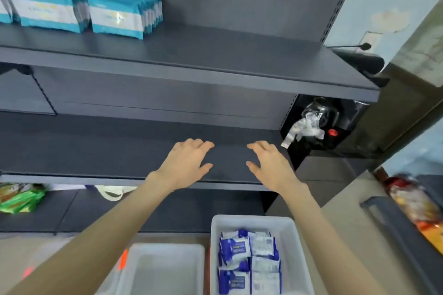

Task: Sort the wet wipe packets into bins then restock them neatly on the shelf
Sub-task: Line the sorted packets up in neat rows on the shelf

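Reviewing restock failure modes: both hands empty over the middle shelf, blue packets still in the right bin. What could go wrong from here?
1. Blue packets lie jumbled in the right bin; a grabbed bunch may go up uneven.
2. Left hand and right hand hover near the middle shelf front edge; packets set there could slide off.
3. The crumpled plastic crowds the shelf's right end.

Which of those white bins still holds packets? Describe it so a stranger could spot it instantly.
Look below the dark grey shelf the hands hover over, down to the floor where two white bins sit side by side. The right bin is the one: it holds blue and white packets, while the left bin shows only its bare bottom.
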`<state>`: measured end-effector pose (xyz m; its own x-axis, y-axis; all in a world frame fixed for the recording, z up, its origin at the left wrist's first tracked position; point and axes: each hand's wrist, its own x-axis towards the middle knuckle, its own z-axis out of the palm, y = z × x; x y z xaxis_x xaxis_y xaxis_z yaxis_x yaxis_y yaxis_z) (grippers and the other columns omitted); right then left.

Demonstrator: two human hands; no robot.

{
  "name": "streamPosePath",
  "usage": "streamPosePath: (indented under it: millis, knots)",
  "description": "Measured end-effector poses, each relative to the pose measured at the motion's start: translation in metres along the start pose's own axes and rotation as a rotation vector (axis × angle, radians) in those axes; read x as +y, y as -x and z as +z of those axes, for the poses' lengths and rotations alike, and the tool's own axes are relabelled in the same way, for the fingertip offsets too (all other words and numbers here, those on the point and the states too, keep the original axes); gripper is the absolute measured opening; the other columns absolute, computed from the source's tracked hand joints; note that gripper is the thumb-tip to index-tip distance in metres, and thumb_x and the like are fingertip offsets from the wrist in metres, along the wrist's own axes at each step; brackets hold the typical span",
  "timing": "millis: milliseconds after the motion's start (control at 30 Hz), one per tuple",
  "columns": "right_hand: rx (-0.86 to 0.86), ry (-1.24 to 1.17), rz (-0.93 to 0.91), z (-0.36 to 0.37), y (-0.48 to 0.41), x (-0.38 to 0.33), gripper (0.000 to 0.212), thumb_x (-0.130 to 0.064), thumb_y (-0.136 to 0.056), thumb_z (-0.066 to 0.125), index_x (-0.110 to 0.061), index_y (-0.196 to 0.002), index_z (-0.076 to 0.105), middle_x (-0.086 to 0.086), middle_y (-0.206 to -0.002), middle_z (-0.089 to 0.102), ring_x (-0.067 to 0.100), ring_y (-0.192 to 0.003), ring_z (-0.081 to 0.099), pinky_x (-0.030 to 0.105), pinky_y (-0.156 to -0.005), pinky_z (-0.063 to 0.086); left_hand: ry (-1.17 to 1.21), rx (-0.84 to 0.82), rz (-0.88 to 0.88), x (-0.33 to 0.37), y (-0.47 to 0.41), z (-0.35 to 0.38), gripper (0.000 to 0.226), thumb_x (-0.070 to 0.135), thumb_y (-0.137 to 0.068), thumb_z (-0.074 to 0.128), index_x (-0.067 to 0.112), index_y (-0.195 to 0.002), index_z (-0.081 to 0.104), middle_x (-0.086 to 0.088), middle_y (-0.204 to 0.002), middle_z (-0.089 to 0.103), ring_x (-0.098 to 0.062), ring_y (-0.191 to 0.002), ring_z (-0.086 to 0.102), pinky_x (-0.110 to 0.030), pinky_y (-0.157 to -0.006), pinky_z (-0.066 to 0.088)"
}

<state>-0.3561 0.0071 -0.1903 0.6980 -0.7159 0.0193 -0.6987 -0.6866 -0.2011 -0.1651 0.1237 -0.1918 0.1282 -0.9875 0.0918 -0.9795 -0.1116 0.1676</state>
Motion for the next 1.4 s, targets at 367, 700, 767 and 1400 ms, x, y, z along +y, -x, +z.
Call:
streamPosePath:
  millis: [367, 700, 767, 1400]
  knots:
    - [-0.415, -0.197, 0.298, 0.185, 0.066, 0.121, 0.046, -0.025, -0.097, 0.050, -0.017, -0.141, 0.041, 0.004, -0.142, 0.042, 0.021, -0.130, 0.040, 0.033, -0.103, 0.037, 0.306, -0.484, -0.210, 0.071, 0.008, 0.220, 0.047, 0.030, -0.096, 0.049, 0.021, -0.140, 0.037, -0.002, -0.137, 0.049, -0.022, -0.124, 0.047, -0.036, -0.102, 0.037]
    - [-0.597, -0.505, 0.501, 0.359, 0.110, 0.231, 0.044, -0.019, -0.092, 0.059, -0.010, -0.134, 0.050, 0.008, -0.133, 0.054, 0.024, -0.119, 0.053, 0.032, -0.100, 0.041, 0.728, -0.547, -0.843, 0.146, 0.025, 0.430, 0.045, 0.020, -0.090, 0.059, 0.012, -0.132, 0.045, -0.009, -0.124, 0.055, -0.025, -0.110, 0.054, -0.033, -0.090, 0.044]
    - [-0.562, -0.554, 0.551, 0.387, 0.112, 0.245, 0.042, -0.016, -0.091, 0.061, -0.007, -0.131, 0.051, 0.009, -0.128, 0.056, 0.025, -0.116, 0.054, 0.032, -0.098, 0.042, 0.794, -0.467, -1.006, 0.152, 0.024, 0.459, 0.044, 0.019, -0.089, 0.061, 0.010, -0.130, 0.046, -0.009, -0.121, 0.055, -0.024, -0.106, 0.054, -0.030, -0.083, 0.044]
    - [-0.229, -0.583, 0.938, 0.566, 0.063, 0.314, 0.081, -0.040, -0.068, 0.081, -0.011, -0.130, 0.038, 0.006, -0.128, 0.040, 0.023, -0.122, 0.036, 0.035, -0.097, 0.022, 0.711, -0.042, -1.434, 0.141, -0.016, 0.644, 0.069, 0.041, -0.069, 0.081, 0.008, -0.114, 0.040, -0.009, -0.118, 0.052, -0.026, -0.101, 0.054, -0.038, -0.083, 0.049]
